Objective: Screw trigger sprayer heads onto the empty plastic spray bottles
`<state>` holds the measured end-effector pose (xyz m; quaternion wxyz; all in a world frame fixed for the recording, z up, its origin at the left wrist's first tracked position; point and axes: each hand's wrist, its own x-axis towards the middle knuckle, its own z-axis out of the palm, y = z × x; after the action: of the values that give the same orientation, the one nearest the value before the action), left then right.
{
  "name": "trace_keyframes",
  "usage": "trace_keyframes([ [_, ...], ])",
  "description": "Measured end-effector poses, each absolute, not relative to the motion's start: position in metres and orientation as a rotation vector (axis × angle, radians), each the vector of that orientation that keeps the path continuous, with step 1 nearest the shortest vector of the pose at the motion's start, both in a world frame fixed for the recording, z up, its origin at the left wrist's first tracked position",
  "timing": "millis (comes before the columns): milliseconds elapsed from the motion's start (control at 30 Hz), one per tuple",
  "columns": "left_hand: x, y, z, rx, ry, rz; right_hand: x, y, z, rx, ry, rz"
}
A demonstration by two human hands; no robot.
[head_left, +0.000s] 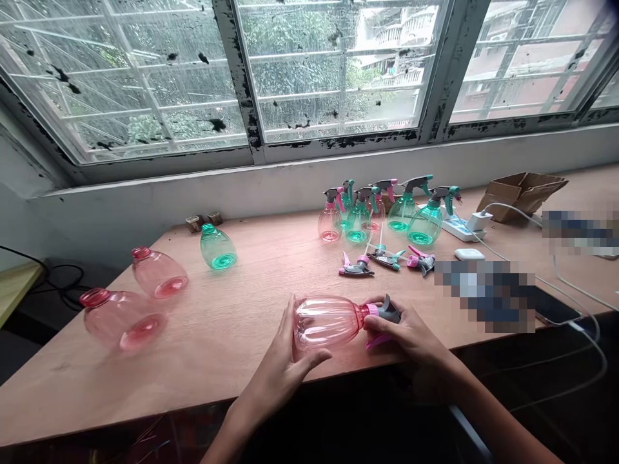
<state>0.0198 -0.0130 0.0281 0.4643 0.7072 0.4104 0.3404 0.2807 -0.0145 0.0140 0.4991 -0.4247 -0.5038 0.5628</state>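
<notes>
A pink clear spray bottle [325,320] lies on its side near the front edge of the wooden table [242,316]. My left hand [285,367] cups its base, fingers wrapped round the body. My right hand [411,332] grips the grey and pink spray head [387,314] at the bottle's neck. Three loose spray heads [384,260] lie just beyond, in the middle of the table.
Two pink bottles [140,299] and a green bottle [217,248] without heads lie at the left. Several bottles with heads fitted [387,212] stand at the back right. A power strip [461,227], white cables, a cardboard box [525,193] and a phone [551,308] occupy the right side. Windows run behind.
</notes>
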Motion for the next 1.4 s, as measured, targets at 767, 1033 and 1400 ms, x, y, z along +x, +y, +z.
trace_keyframes([
  [767, 0.020, -0.015, 0.039, 1.626, 0.982, 0.864, 0.284, -0.013, 0.009, -1.018, -1.204, 1.331],
  [1033, 0.018, -0.010, 0.033, 1.553, 1.015, 0.893, 0.279, -0.017, 0.018, -1.041, -1.189, 1.379],
  [1400, 0.018, -0.012, 0.036, 1.674, 1.000, 0.836, 0.279, -0.017, 0.019, -1.051, -1.171, 1.351],
])
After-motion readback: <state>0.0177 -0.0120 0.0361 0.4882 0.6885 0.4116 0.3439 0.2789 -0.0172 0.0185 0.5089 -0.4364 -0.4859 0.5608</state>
